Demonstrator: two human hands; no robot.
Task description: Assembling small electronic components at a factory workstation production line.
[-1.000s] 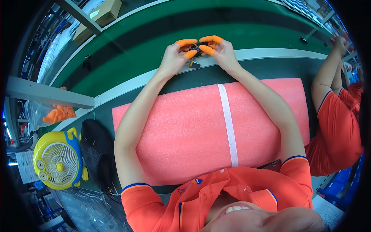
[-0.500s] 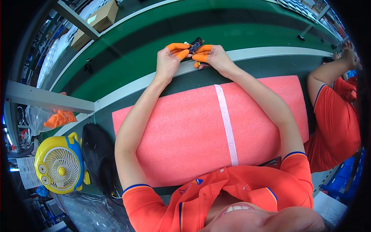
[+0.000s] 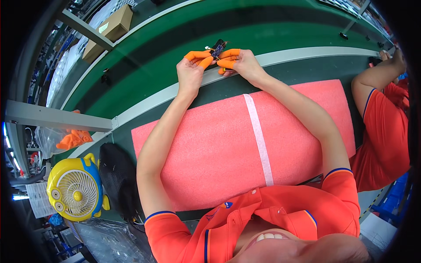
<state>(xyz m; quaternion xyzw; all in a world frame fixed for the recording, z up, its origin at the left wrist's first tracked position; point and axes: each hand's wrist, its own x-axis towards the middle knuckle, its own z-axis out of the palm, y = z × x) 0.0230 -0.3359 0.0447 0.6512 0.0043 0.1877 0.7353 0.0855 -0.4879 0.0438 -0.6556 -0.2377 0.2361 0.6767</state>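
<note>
A small dark circuit board with a black part and a white connector at its upper left is held up over the rail by the green belt. My left hand pinches its left side, with orange finger cots on the fingertips. On the other side my right hand, also in orange finger cots, grips the board's lower right edge. A little yellow and dark thing shows under the right fingers, too small to name. Both forearms rest across a pink foam block with a pale strip around it.
The green belt runs behind a pale metal rail. To the left are a yellow fan, a black mesh bag, a plastic bag of orange finger cots and a metal post. A co-worker's red sleeve is at the right.
The board is tipped slightly more upright between my fingers, with more of its face showing. My hands stay nearly in place, while the whole view has shifted a little.
</note>
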